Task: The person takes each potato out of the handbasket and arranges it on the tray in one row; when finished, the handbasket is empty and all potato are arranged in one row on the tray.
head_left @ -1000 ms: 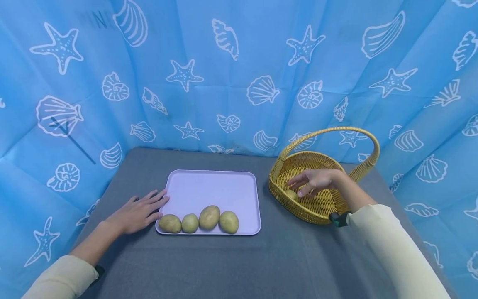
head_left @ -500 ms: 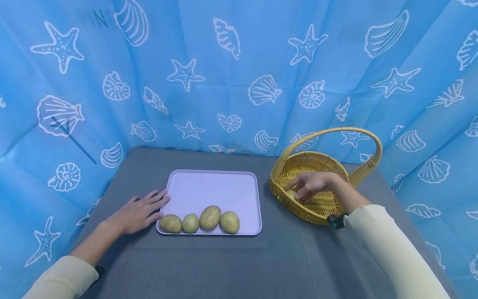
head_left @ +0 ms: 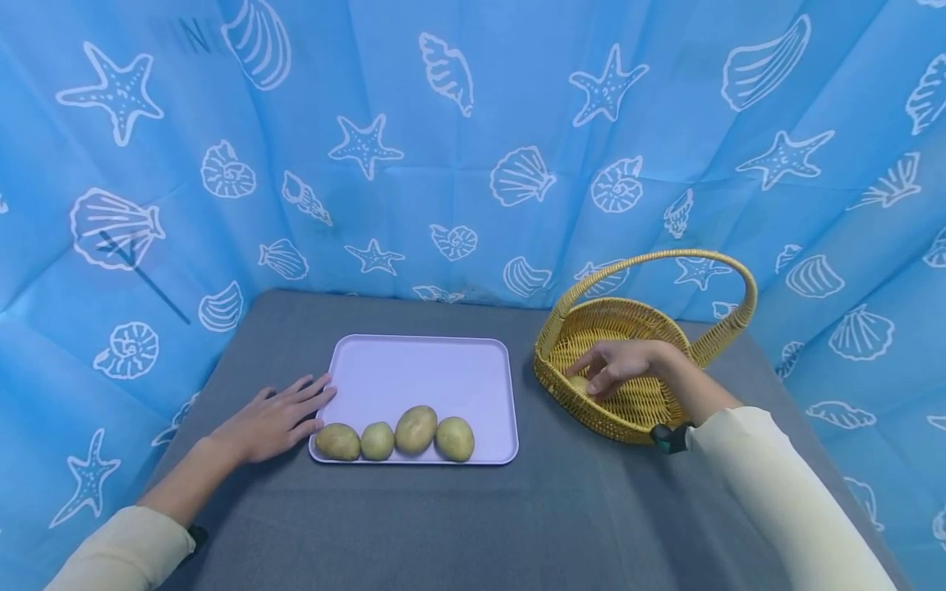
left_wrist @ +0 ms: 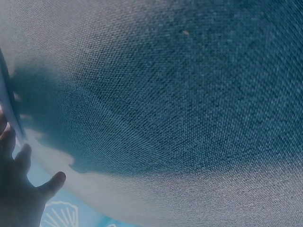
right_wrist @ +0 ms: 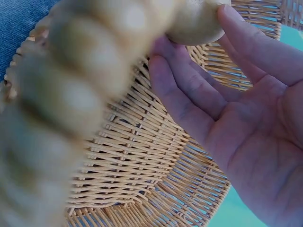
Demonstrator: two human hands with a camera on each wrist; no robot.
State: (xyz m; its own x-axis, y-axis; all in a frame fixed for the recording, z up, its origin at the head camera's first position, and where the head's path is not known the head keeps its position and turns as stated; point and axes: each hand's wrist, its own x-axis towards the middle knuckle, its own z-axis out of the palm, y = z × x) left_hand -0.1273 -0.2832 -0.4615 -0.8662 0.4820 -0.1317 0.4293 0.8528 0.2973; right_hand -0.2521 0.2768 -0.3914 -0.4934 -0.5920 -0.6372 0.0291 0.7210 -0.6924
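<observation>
Inside the yellow wicker basket (head_left: 628,312), at its left side, my right hand (head_left: 623,363) reaches down and pinches a potato (head_left: 579,383). The right wrist view has the thumb on this potato (right_wrist: 199,23) with fingers on its other side; the top of it is cut off by the frame. With fingers spread and straight, my left hand (head_left: 273,420) rests at the left edge of the pale lilac tray (head_left: 421,369). Several potatoes (head_left: 415,430) lie in a row along the tray's front rim. The left wrist view catches this hand (left_wrist: 21,184) only at its lower-left corner.
The basket's tall arched handle (head_left: 654,256) rises above the right hand, and it looms blurred in the right wrist view. A grey cloth (head_left: 473,525) covers the table. Behind and beside it hangs a blue curtain (head_left: 458,205) with shell prints.
My right hand has lowered a little into the basket, and its fingers have closed around the potato. The left hand, tray and its potatoes stay where they were.
</observation>
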